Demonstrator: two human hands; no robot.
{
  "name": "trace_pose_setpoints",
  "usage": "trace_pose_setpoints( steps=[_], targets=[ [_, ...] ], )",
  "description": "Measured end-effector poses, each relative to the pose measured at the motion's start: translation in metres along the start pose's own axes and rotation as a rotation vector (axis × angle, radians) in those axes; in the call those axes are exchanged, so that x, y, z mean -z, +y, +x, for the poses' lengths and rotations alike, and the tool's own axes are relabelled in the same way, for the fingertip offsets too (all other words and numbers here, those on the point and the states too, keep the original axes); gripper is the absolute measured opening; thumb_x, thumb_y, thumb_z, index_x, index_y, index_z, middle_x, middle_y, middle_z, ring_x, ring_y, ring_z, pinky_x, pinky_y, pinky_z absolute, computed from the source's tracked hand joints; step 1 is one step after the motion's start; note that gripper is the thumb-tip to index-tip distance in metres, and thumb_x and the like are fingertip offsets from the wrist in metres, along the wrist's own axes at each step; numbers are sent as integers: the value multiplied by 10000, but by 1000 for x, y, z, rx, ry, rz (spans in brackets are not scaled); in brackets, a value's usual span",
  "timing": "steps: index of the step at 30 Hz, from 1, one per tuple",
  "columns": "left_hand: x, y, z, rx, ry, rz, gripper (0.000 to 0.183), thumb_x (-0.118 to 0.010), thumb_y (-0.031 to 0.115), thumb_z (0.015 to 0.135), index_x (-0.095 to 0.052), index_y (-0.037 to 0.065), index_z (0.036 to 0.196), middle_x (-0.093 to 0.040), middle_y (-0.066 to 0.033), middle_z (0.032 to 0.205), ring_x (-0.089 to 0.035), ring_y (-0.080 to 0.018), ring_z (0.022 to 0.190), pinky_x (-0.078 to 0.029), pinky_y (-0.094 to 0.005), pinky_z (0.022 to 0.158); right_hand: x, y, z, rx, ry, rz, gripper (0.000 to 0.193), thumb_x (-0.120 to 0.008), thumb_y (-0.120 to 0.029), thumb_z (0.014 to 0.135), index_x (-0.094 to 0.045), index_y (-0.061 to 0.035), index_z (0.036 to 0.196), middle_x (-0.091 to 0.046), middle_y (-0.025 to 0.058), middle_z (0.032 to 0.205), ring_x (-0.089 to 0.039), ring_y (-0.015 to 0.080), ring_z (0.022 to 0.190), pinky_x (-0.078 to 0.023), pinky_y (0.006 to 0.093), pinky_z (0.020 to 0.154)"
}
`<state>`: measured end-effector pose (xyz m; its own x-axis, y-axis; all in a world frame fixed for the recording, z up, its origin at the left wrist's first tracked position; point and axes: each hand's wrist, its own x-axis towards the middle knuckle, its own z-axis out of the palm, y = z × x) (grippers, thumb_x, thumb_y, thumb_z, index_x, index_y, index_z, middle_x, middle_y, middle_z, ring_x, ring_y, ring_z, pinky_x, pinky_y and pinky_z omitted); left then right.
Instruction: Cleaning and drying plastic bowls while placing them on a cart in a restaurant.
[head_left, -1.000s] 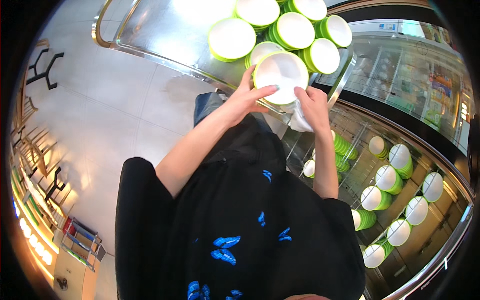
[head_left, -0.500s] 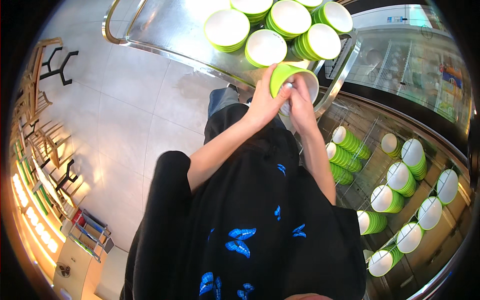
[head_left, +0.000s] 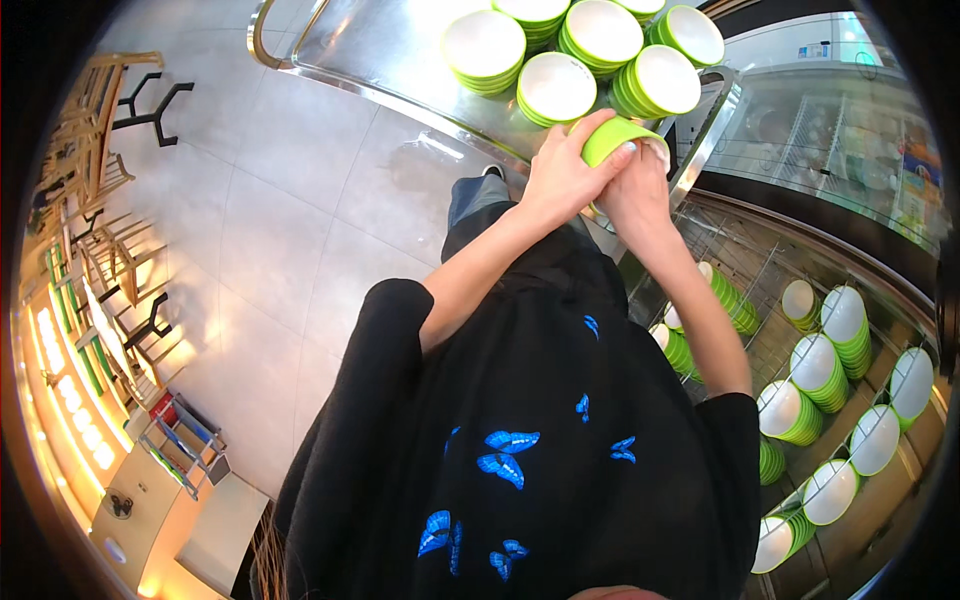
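A pale tiled floor (head_left: 290,230) fills the left side, and a glass-fronted cabinet (head_left: 800,125) stands at the upper right. Between them, a steel trolley (head_left: 375,65) presents its railed near edge to the person, who wears a black top (head_left: 590,500) with blue butterflies. To the right of the person, a wire rack (head_left: 745,258) has more green-and-white bowl stacks (head_left: 820,372) about it.

On the trolley, nested stacks of bowls (head_left: 602,32) crowd together toward its right end, the closest stack (head_left: 557,88) standing by the near edge.

The left hand (head_left: 562,172) and right hand (head_left: 638,192) meet near the trolley's near right corner, around one green-walled, white-lined bowl (head_left: 610,142). It is tipped on its side, apart from the wire rack, its mouth turned toward the right hand.

The left hand is closed on this bowl, fingers over the outer wall and thumb near the rim. The right hand is at the mouth, its fingertips hidden; whether they pinch the wall or only press inside, I cannot tell.

The step in hand looks like working on the inside of this single bowl. The next move seems to call for a steady left-hand hold, without squeezing the wall out of round, while the right hand works at the mouth.
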<state>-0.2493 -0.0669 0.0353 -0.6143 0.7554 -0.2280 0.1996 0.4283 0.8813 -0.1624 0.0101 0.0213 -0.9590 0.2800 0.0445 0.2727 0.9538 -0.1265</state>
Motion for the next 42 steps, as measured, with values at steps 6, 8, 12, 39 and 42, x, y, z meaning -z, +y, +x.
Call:
trace_pose_setpoints(
  steps=[6,8,12,39,42],
  targets=[
    [-11,-5,-5,50,117,-148,505,-528,416,683,-419,153,1101,-442,-213,886,-456,-328,885,-378,-360,759,16,-10,4,-807,-17,1991,269,-407,-173,800,-403,-16,1019,-467,47,928,-469,122,818,-386,250,690],
    [-12,-8,-7,33,102,-189,498,-525,407,688,-418,152,1102,-445,-215,891,-459,-324,876,-378,-353,755,12,-14,-3,-757,-20,1974,261,-400,-167,800,-402,-23,1018,-468,36,928,-466,108,809,-381,232,676],
    [-9,-31,-7,94,44,-468,467,-522,365,708,-418,122,1093,-486,-162,923,-498,-274,831,-388,-306,728,51,-13,-11,-458,-304,1151,179,-433,-154,765,-476,-25,882,-514,57,739,-499,149,613,-390,245,550],
    [38,-47,-4,480,-1016,-897,195,-536,228,726,-504,47,791,-451,24,561,-322,-22,388,-202,-157,327,40,20,21,-807,-177,1767,265,-394,-208,803,-495,-5,939,-538,63,825,-514,140,788,-402,242,698],
    [32,-36,0,394,-887,-1104,218,-467,276,779,-487,59,779,-425,36,510,-315,-20,343,-191,-154,302,10,3,7,-591,86,2145,313,-366,-270,817,-432,-38,1016,-516,74,944,-508,163,843,-418,304,732]
  ],
)
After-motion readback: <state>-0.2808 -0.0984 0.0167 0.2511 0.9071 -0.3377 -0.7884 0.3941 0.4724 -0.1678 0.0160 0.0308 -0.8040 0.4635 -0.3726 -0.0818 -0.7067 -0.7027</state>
